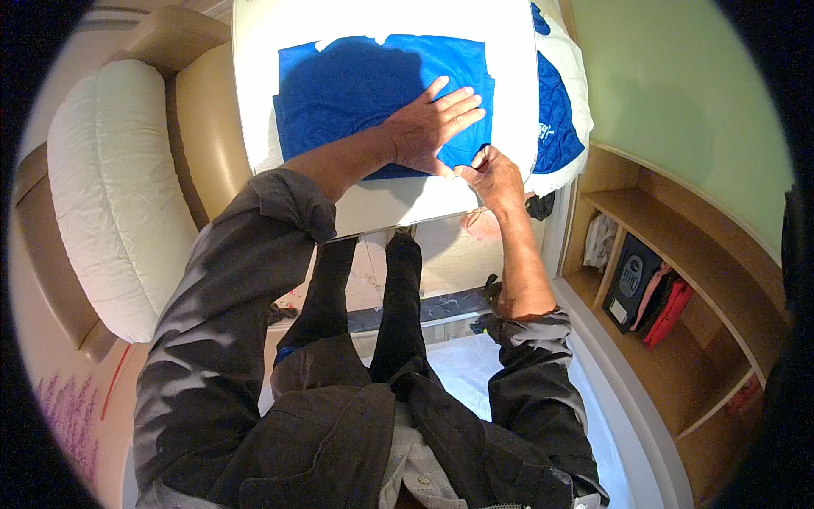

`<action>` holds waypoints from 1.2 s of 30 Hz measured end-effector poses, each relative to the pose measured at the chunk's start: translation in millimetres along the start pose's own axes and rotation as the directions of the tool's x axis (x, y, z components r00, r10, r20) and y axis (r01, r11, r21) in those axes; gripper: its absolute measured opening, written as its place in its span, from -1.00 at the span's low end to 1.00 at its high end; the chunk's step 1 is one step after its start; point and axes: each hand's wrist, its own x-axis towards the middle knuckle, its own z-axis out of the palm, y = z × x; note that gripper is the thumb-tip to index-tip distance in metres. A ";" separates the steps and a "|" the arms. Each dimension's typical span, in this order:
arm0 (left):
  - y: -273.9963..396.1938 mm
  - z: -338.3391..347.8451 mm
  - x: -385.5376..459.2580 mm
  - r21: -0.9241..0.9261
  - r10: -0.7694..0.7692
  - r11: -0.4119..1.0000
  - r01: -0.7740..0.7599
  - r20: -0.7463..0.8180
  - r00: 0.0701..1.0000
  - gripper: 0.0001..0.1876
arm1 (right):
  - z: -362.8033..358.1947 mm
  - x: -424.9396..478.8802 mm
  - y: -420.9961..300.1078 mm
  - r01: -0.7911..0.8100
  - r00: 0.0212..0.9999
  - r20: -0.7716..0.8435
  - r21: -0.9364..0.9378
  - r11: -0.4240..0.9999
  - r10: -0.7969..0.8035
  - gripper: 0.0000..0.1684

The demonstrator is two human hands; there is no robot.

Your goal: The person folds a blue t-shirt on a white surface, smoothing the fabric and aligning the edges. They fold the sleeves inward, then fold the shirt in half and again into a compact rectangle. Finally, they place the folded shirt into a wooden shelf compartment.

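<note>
A blue fabric garment (356, 89) lies spread flat on a white tabletop (381, 203). My left hand (432, 124) rests palm down on its right part, fingers spread and pointing to the upper right. Just below and to the right, my right hand (493, 178) pinches the garment's near right corner between thumb and fingers. The left thumb comes close to the right hand's fingertips; whether they touch I cannot tell. A shadow covers part of the cloth's upper middle.
More blue cloth with white lettering (556, 121) lies on white bedding (579, 76) past the table's right edge. A white bolster (114, 197) is at the left, beside a beige padded seat (213, 127). Wooden shelves (674, 223) holding folded or packed items stand at the right.
</note>
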 end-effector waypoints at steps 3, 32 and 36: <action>0.0 0.3 -0.8 0.009 0.005 1.000 -0.005 0.002 1.000 0.29 | -4.7 -4.0 -5.0 -0.005 1.000 0.027 -0.091 0.996 0.007 -0.63; -50.4 -20.9 -13.6 0.262 -0.113 0.956 0.131 -0.082 0.990 -0.41 | 56.4 39.3 -31.1 0.559 0.670 -0.297 -0.402 0.725 -0.681 0.01; -49.1 -17.8 -12.7 0.257 -0.117 0.957 0.134 -0.083 0.990 -0.41 | 48.5 12.0 -17.3 0.576 0.699 -0.205 -0.407 0.709 -0.685 0.11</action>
